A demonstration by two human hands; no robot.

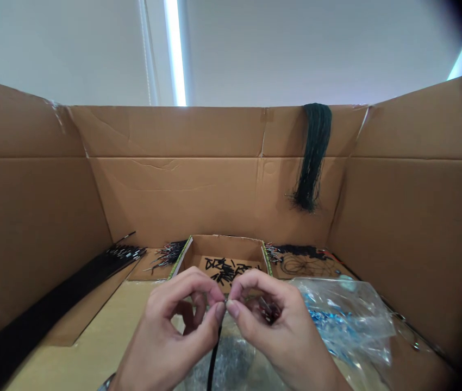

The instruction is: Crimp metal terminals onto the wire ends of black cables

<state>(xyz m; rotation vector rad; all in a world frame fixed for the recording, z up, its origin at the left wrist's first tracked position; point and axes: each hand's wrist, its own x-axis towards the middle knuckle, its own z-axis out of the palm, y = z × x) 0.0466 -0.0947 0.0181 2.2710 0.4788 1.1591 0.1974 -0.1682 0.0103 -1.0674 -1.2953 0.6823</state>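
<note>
Both hands meet at the middle, fingertips nearly touching. My left hand (174,326) pinches the upper end of a black cord (213,361) between thumb and index finger; the cord hangs down below. Thumb and index finger of my right hand (282,326) are pressed together right beside that end, and what they hold is too small to make out. Some small dark red pieces (270,310) show inside the curl of my right hand's other fingers. Just beyond the fingers, a shallow cardboard tray (231,244) holds short black pieces (225,270).
Long black cords (51,304) lie in a bundle at left. More cord ends (172,253) flank the tray. A clear plastic bag (349,320) with blue bits lies at right. Dark green strings (316,152) hang over the cardboard wall (190,190) enclosing the table (108,326).
</note>
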